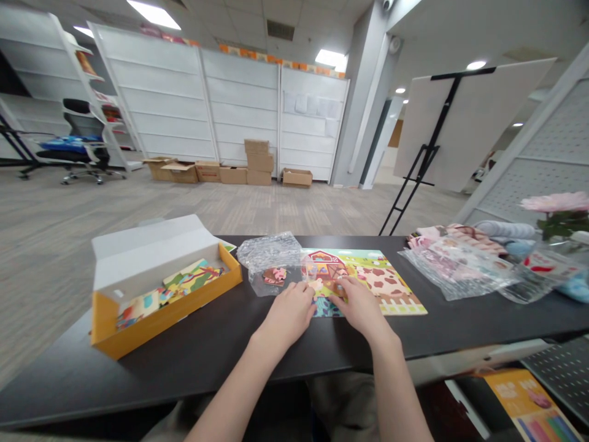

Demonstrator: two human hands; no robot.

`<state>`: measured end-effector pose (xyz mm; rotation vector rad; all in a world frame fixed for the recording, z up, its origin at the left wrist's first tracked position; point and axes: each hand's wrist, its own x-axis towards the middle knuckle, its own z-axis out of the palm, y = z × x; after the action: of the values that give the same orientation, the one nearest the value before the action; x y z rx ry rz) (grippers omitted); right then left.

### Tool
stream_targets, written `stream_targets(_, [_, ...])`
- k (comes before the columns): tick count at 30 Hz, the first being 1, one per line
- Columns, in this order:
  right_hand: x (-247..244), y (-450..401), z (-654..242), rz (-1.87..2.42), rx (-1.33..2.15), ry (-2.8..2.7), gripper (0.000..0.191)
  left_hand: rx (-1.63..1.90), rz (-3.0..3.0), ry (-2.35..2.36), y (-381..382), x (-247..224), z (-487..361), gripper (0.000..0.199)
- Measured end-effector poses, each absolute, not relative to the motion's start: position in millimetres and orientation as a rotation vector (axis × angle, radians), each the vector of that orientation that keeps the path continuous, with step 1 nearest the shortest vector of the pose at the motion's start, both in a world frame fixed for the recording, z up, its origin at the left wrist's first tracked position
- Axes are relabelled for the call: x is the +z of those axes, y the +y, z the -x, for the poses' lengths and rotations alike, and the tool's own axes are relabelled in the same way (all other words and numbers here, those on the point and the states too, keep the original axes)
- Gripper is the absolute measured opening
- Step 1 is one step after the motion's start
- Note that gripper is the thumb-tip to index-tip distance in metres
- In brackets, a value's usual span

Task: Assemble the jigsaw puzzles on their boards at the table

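Observation:
A farm-picture puzzle board (391,279) with a red barn, a cow-patterned part and a white fence lies flat on the dark table. My left hand (293,305) is over its left edge, fingers curled together at a small pale puzzle piece (316,285). On the board's middle rests my right hand (361,302), its thumb and fingertips closing around a small brown piece (340,287); the fingers partly hide it. Left of the board, a clear plastic bag (269,252) lies crumpled, with pink and brown puzzle pieces (275,276) in or under it.
An open yellow box (184,307) with colourful puzzle boards (177,285) stands at the left. Plastic-wrapped packs (464,264), folded cloth (464,233) and a pink flower (556,204) are at the right. Below the table's front edge is an orange package (524,399).

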<state>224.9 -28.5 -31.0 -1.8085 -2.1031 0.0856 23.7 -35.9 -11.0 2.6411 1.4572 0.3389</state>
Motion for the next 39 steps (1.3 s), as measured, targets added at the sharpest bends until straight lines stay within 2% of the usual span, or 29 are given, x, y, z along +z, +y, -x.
stream_targets(9, [-11.0,-34.7,-204.7,1.982,0.126,-2.093,0.021,0.462,-2.525,1.603,-29.8,-17.7,-31.4,0.030])
stream_targets(14, [-10.0,-34.9,-203.9,1.948,0.105,-2.107,0.015,0.417,-2.520,1.680,-29.9,-14.3,-37.4,0.027])
stream_targets(20, [-15.7,-34.9,-208.0,1.904,0.116,-2.099,0.021,0.446,-2.565,1.689,-31.3,-16.4,-38.2,0.027])
stream_targets(25, [-22.2,-33.8,-215.0,1.775,0.138,-2.099,0.017,0.443,-2.564,1.710,-33.7,-15.2,-39.3,0.024])
stream_targets(39, [-29.3,-28.1,-224.9,1.659,0.225,-1.998,0.026,0.626,-2.524,1.742,-34.8,-14.5,-41.6,0.020])
